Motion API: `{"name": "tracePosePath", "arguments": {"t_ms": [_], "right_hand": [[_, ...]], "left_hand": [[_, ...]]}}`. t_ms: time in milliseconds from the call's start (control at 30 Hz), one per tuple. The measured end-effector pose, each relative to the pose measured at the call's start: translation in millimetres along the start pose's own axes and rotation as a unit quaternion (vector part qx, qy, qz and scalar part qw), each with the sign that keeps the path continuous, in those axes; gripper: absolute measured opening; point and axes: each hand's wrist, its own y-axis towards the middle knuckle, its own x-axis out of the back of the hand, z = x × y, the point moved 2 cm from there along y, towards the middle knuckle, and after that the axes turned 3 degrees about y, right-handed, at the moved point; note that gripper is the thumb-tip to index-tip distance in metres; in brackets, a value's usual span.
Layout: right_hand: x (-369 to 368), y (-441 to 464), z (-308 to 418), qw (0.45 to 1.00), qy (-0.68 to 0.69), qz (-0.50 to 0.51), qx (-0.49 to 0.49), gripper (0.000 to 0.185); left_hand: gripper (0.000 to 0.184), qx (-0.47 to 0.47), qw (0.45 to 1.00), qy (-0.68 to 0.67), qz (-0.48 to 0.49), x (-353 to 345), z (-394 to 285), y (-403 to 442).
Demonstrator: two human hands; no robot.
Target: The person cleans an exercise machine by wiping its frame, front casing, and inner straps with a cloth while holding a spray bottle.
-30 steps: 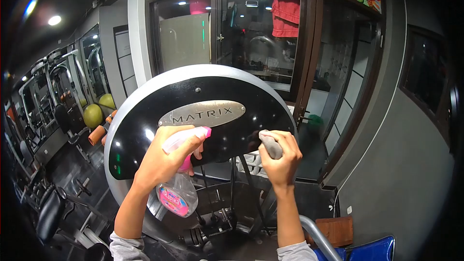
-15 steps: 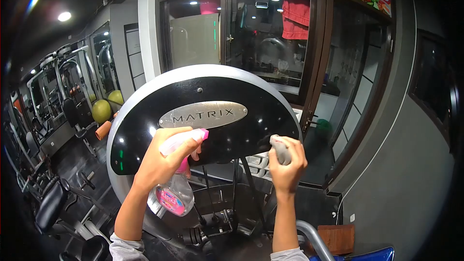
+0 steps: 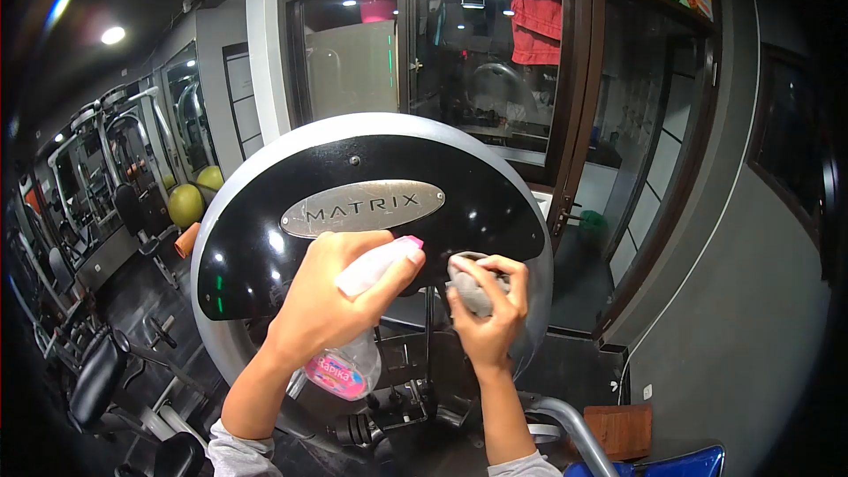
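Observation:
My left hand (image 3: 340, 291) is closed around the neck of a spray bottle (image 3: 340, 371), a clear one with a pink label and a white and pink trigger head. Its nozzle points right, toward my other hand. In my right hand (image 3: 490, 314) is a bunched grey cloth (image 3: 473, 283), gripped between thumb and fingers. Both hands are in front of the lower part of a black, silver-rimmed machine panel (image 3: 477, 185), which bears an oval MATRIX badge (image 3: 362, 208). Whether the cloth touches the panel I cannot tell.
Glass doors (image 3: 486, 62) with dark frames stand behind the machine. Gym machines and yellow-green exercise balls (image 3: 185, 206) are at the left. A curved grey tube (image 3: 574, 433), a wooden box (image 3: 618, 431) and a blue pad (image 3: 680, 464) are at lower right.
My left hand has moved right with the spray bottle. My right hand has come left with the cloth, so the two are closer together. The view has shifted slightly.

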Motion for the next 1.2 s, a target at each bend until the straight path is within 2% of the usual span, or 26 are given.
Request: {"name": "tracePosePath", "arguments": {"t_ms": [100, 233, 333, 367, 433, 467, 567, 633, 700, 767, 867, 933, 967, 1033, 1067, 1100, 1167, 1200], "right_hand": [[7.7, -6.4, -16.5, 0.998, -0.009, -0.044, -0.036, 0.040], [11.5, -14.3, -15.8, 0.998, -0.008, -0.041, -0.053, 0.037], [14.6, -5.9, -16.3, 0.997, -0.006, -0.018, -0.071, 0.039], [16.0, 1.1, -16.1, 0.997, -0.007, -0.018, -0.072, 0.039], [17.0, 16.7, -14.4, 0.998, -0.041, -0.015, -0.042, 0.039], [16.8, 27.4, -13.0, 0.998, -0.050, -0.013, -0.026, 0.039], [5.7, 51.3, -5.5, 0.999, -0.049, 0.000, 0.007, 0.039], [-5.5, 61.0, 10.0, 0.998, -0.036, 0.037, 0.047, 0.041], [-15.2, 60.2, 24.0, 0.992, 0.008, 0.078, 0.100, 0.039], [-14.8, 57.1, 29.3, 0.991, 0.025, 0.080, 0.103, 0.036], [1.6, 63.6, 11.9, 0.994, -0.034, 0.066, 0.077, 0.033], [7.0, 70.6, -6.3, 0.997, -0.059, 0.029, 0.028, 0.031], [8.1, 74.4, -11.4, 0.997, -0.073, 0.015, 0.000, 0.030], [0.7, 82.9, -9.9, 0.997, -0.071, 0.004, 0.005, 0.028], [-6.9, 85.9, -2.8, 0.997, -0.063, 0.016, 0.042, 0.029], [-14.2, 87.4, 5.6, 0.995, -0.055, 0.028, 0.078, 0.029], [-28.4, 86.2, 24.5, 0.991, -0.038, 0.067, 0.112, 0.031], [-32.6, 85.7, 30.5, 0.987, -0.020, 0.086, 0.133, 0.031]], "left_hand": [[0.042, -0.016, 1.000, -0.021, -0.007, -5.8, -5.7, 7.5], [0.047, -0.041, 0.999, 0.010, -0.005, -11.3, -3.2, 18.7], [0.047, 0.034, 0.998, -0.044, 0.007, -10.1, 0.7, 21.0], [0.047, 0.034, 0.998, -0.045, 0.009, -8.2, -1.6, 19.8], [0.050, 0.070, 0.991, -0.107, -0.027, -1.8, -4.2, 15.0], [0.049, 0.036, 0.994, -0.103, -0.001, 6.0, 0.7, 17.7], [0.049, 0.011, 0.991, -0.133, 0.000, 21.9, 0.9, 20.0], [0.050, 0.035, 0.989, -0.143, -0.017, 31.7, 3.4, 22.8], [0.052, 0.014, 0.990, -0.141, -0.006, 43.6, 8.9, 29.7], [0.055, 0.011, 0.991, -0.128, -0.031, 51.5, 13.3, 35.5], [0.059, 0.043, 0.992, -0.115, -0.023, 62.0, 9.0, 37.6], [0.050, -0.039, 0.998, -0.004, -0.053, 65.8, 11.6, 39.6], [0.050, -0.041, 0.998, -0.007, -0.052, 68.6, 15.9, 40.3], [0.038, -0.087, 0.988, 0.121, 0.039, 71.1, 20.3, 42.5], [0.037, -0.111, 0.973, 0.187, 0.074, 74.1, 17.2, 43.1], [0.037, -0.114, 0.973, 0.186, 0.075, 74.6, 23.1, 45.4], [0.035, -0.301, 0.915, 0.268, -0.019, 78.3, 34.0, 48.0], [0.035, -0.302, 0.914, 0.268, -0.019, 81.5, 36.7, 50.2]]}}
